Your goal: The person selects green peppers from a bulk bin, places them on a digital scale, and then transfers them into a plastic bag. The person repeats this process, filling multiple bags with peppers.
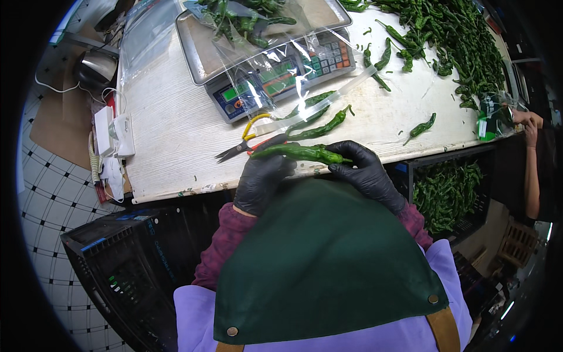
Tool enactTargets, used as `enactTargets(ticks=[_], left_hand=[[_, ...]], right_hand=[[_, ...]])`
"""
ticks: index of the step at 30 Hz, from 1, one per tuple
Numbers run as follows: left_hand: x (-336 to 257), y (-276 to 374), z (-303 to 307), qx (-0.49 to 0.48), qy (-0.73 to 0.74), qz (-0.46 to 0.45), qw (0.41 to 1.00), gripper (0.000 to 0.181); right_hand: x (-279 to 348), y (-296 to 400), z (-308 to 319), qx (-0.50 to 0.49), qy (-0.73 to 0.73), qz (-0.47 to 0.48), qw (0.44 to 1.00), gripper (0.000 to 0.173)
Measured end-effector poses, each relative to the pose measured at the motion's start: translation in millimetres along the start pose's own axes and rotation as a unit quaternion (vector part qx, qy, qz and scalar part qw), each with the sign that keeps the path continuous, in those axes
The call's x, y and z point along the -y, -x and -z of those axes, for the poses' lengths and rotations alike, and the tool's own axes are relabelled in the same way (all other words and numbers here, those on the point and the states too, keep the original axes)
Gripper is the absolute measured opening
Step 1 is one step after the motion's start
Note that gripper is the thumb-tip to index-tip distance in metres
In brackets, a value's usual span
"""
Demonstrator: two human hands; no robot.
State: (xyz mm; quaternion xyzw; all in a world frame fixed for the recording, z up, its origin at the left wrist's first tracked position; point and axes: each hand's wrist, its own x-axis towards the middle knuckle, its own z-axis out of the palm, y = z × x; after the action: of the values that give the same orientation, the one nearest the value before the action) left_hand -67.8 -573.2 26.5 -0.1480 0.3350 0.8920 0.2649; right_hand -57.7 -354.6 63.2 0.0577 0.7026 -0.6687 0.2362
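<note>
A long green chili pepper (303, 153) lies level between my two black-gloved hands, just over the table's front edge. My left hand (263, 178) supports its tip end. The stem end is pinched between the thumb and fingers of my right hand (367, 169). Right behind the left hand lie scissors (235, 149) with dark blades and a yellow handle loop; part of the handles is hidden. More loose peppers (321, 125) rest on the table behind my hands, some under a clear plastic bag (268, 94). That bag hangs over the front of a digital scale (281, 79), with peppers (246, 20) in it on the pan.
A large heap of peppers (444, 39) covers the white table's (167, 145) right side. At far right, another person's hands (528, 119) hold a bag of peppers (495, 116). Black crates (145, 246) stand below the table, one holding peppers (446, 193). A power strip (123, 134) sits at left.
</note>
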Motion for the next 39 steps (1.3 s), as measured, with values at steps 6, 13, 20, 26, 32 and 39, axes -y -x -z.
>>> enactTargets(ticks=[6,13,20,26,32,39], left_hand=[[-1,-1,4,0.014,-0.026,-0.031,0.999,0.035],[-2,4,5,0.008,-0.018,-0.039,0.999,0.034],[-3,7,7,-0.018,-0.045,-0.021,0.999,0.028],[-2,9,6,-0.024,-0.070,-0.018,0.997,0.024],[-3,14,8,-0.038,-0.085,0.012,0.996,0.019],[-17,24,-6,0.055,-0.274,0.012,0.960,0.016]], right_hand=[[-1,0,-5,0.000,-0.072,-0.003,0.997,0.027],[-2,0,3,0.067,-0.112,-0.111,0.985,0.024],[-7,0,-3,0.037,-0.145,-0.132,0.980,0.037],[-13,-2,-2,0.015,-0.159,-0.118,0.980,0.027],[-5,7,4,0.019,-0.154,-0.127,0.980,0.022],[8,30,23,-0.059,-0.146,-0.125,0.980,0.020]])
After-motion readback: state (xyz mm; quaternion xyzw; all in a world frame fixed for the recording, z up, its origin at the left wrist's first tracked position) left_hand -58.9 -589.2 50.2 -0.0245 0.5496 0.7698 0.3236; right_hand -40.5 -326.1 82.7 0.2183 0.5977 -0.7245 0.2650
